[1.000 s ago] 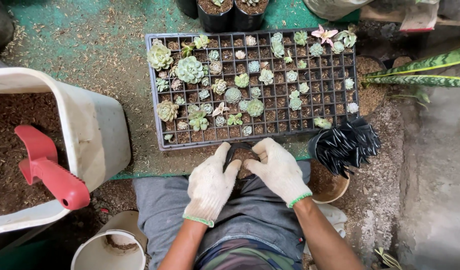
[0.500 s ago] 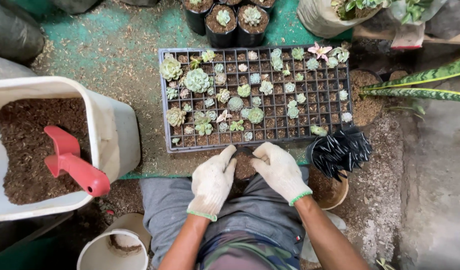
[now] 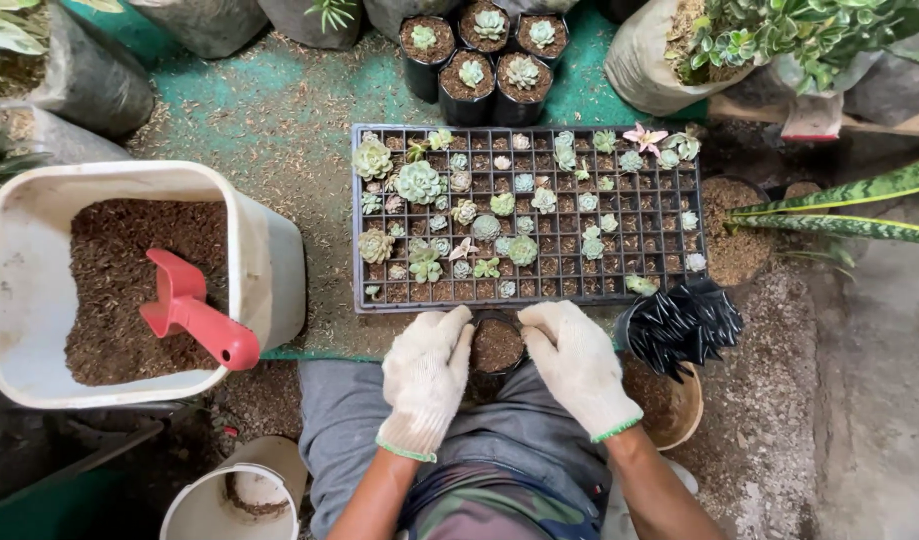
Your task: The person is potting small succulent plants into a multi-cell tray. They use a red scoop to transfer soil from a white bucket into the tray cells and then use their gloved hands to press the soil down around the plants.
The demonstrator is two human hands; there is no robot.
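Soil is filling the small black pot [image 3: 497,346] that is sitting on the person's lap, between the two gloved hands. The left hand [image 3: 427,372] and right hand [image 3: 577,362] are curling around its sides, fingers pressing at the rim. It is probably a thin plastic pot, light but flexing easily, loose soil spilling if tipped, so gripping low on both walls seems safest. Just beyond the fingertips is lying the seedling tray [image 3: 527,218] of succulents; beside the right hand, a stack of empty black pots [image 3: 679,325].
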